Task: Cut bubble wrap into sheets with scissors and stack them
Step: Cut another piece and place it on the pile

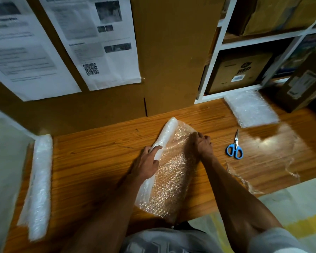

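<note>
The bubble wrap roll (165, 137) lies mid-worktop (98, 161), its long axis running away from the person. The left hand (148, 163) presses on it with nearly straight fingers, while the right hand (203, 143) pinches the clear, bubbly loose sheet. The scissors (234, 147) lie just right of the right hand, and the cut stack (251, 108) sits beyond.

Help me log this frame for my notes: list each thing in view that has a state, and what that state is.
bubble wrap roll: partly unrolled on the table
left hand: rests on the roll, fingers straight
right hand: grips the unrolled sheet
scissors: closed, lying untouched
cut sheets: stacked at the far right
second roll: rolled up, at the left edge
</note>
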